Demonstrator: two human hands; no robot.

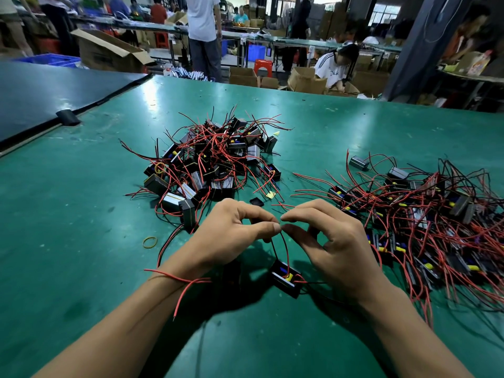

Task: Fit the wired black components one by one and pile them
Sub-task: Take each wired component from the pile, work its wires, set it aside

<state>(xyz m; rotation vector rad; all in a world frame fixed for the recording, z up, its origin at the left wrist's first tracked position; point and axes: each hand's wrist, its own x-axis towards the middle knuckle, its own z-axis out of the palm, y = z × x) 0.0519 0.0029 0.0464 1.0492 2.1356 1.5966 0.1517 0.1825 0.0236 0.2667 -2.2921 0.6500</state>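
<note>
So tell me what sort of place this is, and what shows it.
Most likely a factory assembly floor: heaps of wired black components on a long green worktable, open cardboard boxes beyond, other people working behind. The left hand and right hand pinch one component's wires.

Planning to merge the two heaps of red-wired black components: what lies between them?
Head view: a small flat black plastic piece, a yellow scrap and stray red wire ends on the green tabletop.

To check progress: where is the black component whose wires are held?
In the head view, the black component is just below centre, between the left hand and the right hand, which pinch its wires.
</note>
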